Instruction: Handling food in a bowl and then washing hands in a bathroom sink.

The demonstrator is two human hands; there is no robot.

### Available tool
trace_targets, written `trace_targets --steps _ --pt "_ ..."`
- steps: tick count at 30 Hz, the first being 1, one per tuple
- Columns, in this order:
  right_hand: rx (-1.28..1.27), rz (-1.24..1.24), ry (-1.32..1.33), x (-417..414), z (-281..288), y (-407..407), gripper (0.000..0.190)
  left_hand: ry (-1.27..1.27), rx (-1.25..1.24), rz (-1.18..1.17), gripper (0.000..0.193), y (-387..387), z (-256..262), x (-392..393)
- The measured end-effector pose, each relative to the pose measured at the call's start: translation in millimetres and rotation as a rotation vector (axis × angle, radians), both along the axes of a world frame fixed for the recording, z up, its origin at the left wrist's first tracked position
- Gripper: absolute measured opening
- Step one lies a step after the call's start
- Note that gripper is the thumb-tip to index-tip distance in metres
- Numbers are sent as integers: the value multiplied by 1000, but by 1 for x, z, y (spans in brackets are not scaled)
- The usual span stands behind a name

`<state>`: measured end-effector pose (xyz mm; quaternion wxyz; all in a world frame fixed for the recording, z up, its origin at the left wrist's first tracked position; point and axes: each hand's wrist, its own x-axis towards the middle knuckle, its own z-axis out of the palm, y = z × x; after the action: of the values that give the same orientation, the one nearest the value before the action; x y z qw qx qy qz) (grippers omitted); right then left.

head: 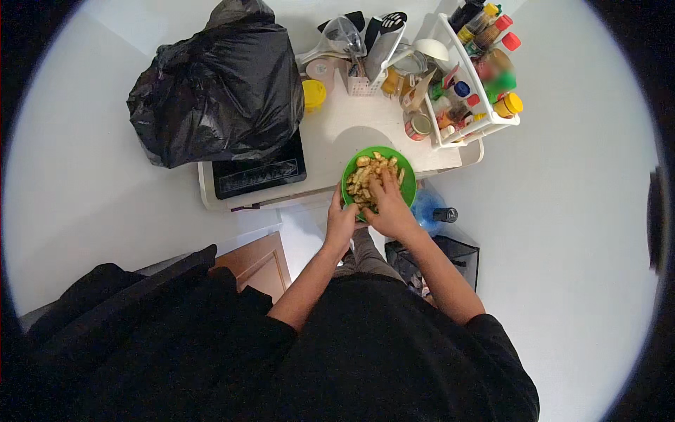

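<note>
A green bowl (408,196) is held near the front edge of the white tabletop, in front of my body. Pale, brown-speckled food pieces (360,176), cut in sticks and chunks, lie in it. My left hand (340,224) grips the bowl's near left rim, thumb at the edge and fingers partly hidden beneath. From the near right my right hand (391,208) reaches into the bowl, its fingers spread on the food. Whether those fingers pinch any piece cannot be made out.
A black plastic bag (221,89) sits over a black appliance (259,171) on the left of the table (343,129). Behind the bowl stand a yellow-lidded tub (314,95), a utensil basket (363,86) and a can (418,126). A white rack (464,53) holds several bottles; a blue water jug (428,208) stands below.
</note>
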<state>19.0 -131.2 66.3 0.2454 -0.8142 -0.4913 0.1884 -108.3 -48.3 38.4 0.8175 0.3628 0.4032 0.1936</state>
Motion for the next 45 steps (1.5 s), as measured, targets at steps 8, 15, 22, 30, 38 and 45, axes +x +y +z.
trace_targets --steps 8,15,22,30,38,45 --pt "-57 406 -81 23 30 3 55 -79 49 -29 78 29 6 12" --pt "-93 -111 109 81 62 23 28 -10 26 -38 84 37 13 20" --pt "-252 182 66 65 27 24 35 -38 45 17 87 45 16 23" --pt "9 263 -198 70 18 36 38 21 5 -75 87 55 8 30" --pt "641 -524 1024 107 48 28 26 -104 6 -25 81 95 -20 39" --pt "966 -445 1522 110 56 -49 53 -118 16 -63 67 115 -40 48"
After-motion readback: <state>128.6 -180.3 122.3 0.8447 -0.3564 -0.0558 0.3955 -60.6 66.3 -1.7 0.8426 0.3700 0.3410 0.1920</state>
